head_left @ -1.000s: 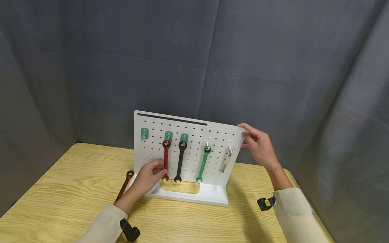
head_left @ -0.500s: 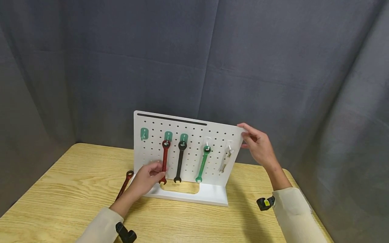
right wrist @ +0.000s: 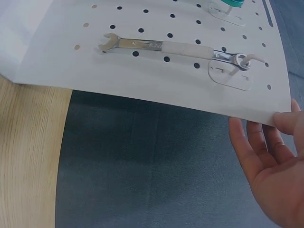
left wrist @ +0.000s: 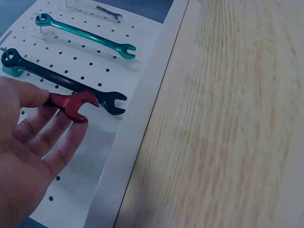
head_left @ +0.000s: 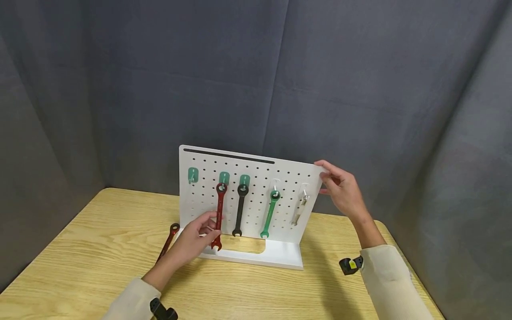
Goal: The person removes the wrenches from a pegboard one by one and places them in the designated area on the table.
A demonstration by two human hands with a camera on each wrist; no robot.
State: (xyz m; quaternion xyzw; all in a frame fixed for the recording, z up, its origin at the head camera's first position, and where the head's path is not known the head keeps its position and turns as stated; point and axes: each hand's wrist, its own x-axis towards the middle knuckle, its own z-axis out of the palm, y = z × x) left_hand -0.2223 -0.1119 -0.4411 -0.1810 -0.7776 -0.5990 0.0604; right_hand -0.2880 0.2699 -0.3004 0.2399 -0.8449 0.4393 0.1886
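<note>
Wrench (head_left: 219, 209), red, near-vertical, open end down

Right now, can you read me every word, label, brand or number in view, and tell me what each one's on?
No text can be read.
Black wrench: faint handle marks, too blurred to read.
Silver wrench: tiny shank marks, too small to read.
Red wrench, green wrench: no legible lettering.
Yellow patch in the head view: too small to tell.

Prob. studio booth (grey drapes (head_left: 180, 80), wood tbl. (head_left: 248, 293))
</note>
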